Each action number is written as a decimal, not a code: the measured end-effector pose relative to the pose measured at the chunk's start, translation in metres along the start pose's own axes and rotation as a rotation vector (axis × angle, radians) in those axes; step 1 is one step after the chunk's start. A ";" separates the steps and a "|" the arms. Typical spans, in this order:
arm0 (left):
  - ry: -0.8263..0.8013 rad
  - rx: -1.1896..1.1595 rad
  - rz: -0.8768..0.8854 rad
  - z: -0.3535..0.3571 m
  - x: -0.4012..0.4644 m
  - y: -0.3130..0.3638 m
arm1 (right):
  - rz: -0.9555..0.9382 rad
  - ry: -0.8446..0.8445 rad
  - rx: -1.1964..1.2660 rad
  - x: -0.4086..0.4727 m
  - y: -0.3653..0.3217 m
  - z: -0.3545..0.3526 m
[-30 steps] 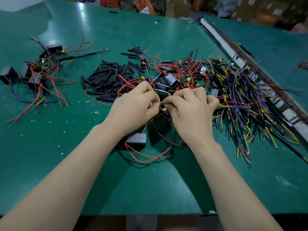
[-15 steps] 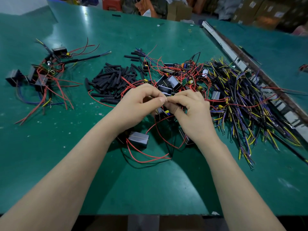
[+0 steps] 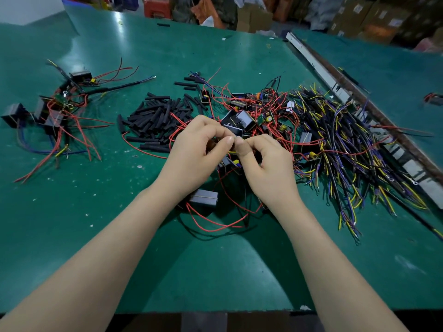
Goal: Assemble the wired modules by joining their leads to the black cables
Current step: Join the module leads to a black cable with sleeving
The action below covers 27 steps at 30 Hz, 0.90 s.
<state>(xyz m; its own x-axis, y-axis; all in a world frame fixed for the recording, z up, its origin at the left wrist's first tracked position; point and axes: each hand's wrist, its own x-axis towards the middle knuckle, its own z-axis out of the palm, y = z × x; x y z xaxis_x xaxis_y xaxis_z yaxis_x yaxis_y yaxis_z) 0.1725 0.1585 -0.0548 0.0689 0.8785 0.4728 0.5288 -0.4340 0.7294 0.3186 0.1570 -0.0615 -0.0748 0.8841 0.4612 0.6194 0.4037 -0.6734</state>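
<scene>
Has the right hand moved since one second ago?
Yes. The right hand has lifted its fingertips off the wires, away from the grey module below.

We are in a small electronics assembly workshop or factory floor. We see a broad green work table (image 3: 100,212), scuffed and speckled, heaped with a pile of black sleeve pieces (image 3: 155,121), a tangle of red-wired modules (image 3: 249,116) and a sheaf of black, yellow and purple cables (image 3: 347,144). A second green table (image 3: 393,75) adjoins on the right, and stacked cardboard boxes (image 3: 374,17) crowd the back.
</scene>
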 end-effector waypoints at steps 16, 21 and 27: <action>0.079 -0.182 -0.135 0.007 -0.001 0.003 | -0.030 -0.004 -0.028 0.000 0.003 0.005; 0.124 0.028 -0.058 0.009 -0.003 0.002 | -0.253 0.064 -0.303 -0.001 0.005 0.005; 0.026 0.466 0.067 0.011 -0.009 0.000 | -0.363 0.011 -0.489 0.000 0.009 -0.005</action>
<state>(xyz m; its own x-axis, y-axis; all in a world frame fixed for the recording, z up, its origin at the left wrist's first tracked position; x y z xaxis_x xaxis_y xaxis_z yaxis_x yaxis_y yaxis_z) 0.1815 0.1527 -0.0643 0.0977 0.8438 0.5276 0.8479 -0.3482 0.3998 0.3283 0.1589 -0.0646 -0.3417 0.7069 0.6192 0.8431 0.5217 -0.1303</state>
